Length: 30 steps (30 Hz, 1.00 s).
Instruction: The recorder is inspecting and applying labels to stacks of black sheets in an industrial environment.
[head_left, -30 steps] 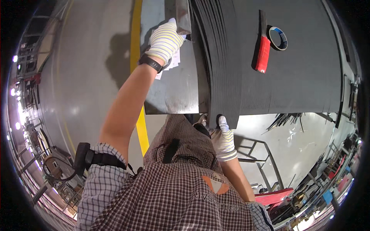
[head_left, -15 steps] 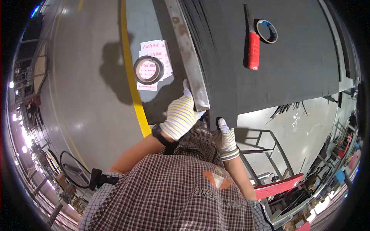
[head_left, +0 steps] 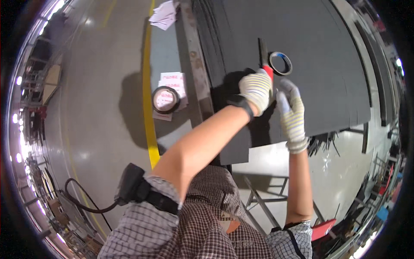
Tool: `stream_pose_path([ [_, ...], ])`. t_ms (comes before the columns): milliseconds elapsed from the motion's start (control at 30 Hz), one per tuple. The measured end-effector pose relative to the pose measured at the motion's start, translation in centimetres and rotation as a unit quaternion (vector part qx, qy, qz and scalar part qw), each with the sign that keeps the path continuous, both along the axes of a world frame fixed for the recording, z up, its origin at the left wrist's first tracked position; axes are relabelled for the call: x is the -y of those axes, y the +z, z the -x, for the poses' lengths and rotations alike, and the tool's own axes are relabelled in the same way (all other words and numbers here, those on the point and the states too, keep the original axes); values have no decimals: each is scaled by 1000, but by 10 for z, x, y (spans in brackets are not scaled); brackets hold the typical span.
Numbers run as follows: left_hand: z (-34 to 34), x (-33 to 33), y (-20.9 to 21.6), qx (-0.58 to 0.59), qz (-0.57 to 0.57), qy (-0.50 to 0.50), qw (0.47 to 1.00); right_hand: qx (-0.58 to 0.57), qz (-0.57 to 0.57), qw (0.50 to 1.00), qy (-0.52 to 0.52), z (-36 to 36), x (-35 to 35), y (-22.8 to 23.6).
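Observation:
A stack of large black sheets (head_left: 310, 39) covers the table in front of me. On it lies a red-handled cutter (head_left: 264, 54) with a dark blade pointing away, next to a thin black tape ring (head_left: 280, 63). My left hand (head_left: 256, 89), in a striped knit glove, is closed over the red handle. Just right of it, my gloved right hand (head_left: 291, 113) rests flat on the sheet with its fingers spread and holds nothing.
A roll of tape (head_left: 165, 99) sits on white and pink papers (head_left: 172, 80) on the grey strip left of the table's metal edge (head_left: 195, 64). A yellow floor line (head_left: 148, 103) runs alongside. More papers (head_left: 164, 15) lie farther back. A metal frame (head_left: 263, 203) stands below.
My left hand has moved from the table's near corner up onto the sheet and closed on the red handle. My right hand slid from the sheet's edge farther onto it.

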<state>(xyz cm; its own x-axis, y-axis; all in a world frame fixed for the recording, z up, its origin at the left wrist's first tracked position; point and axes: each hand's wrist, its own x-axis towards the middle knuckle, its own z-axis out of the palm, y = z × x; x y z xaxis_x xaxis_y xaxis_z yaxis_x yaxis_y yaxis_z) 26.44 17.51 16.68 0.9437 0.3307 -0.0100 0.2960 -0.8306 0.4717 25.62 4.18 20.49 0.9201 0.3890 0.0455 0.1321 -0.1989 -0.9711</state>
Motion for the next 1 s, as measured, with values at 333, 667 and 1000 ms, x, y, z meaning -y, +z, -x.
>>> stream_pose_path([
  [333,110,-82,61,-19,219,30,975,36,25,996,-81,-66,-4,-62],
  [667,186,-290,-27,-12,249,1,968,-105,17,993,54,126,-269,-16],
  [1000,207,-483,-29,3,277,-90,957,27,285,952,-110,53,-300,-86],
])
